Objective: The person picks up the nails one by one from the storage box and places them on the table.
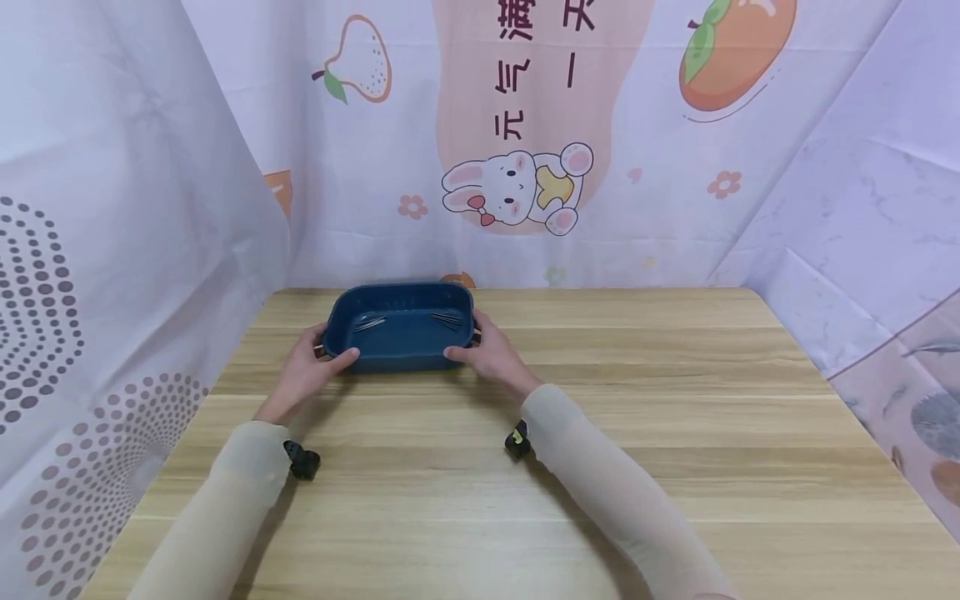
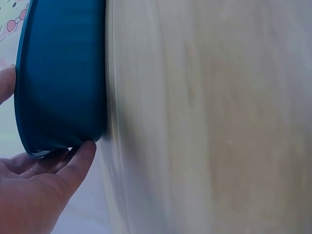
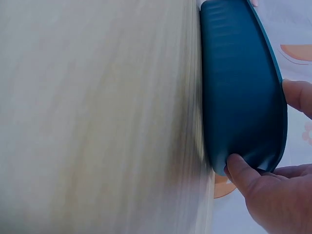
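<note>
A dark blue rectangular basin [image 1: 405, 362] with rounded corners is at the back left of the wooden table. My left hand [image 1: 306, 364] grips its left end, the thumb on the near rim and the fingers around the end. On the opposite end my right hand [image 1: 491, 350] holds it the same way. Slanted thin lines show on the floor of the basin at both ends; whether they are slots or rods I cannot tell. In both wrist views the basin's wall [image 2: 63, 73] [image 3: 239, 83] stands upright, its base at the tabletop.
The light wooden tabletop [image 1: 637, 417] stretches to the right and toward me. Behind it hangs a printed curtain [image 1: 375, 167] with a rabbit and fruit, close to the basin's far side. More patterned cloth [image 1: 135, 208] borders the left edge.
</note>
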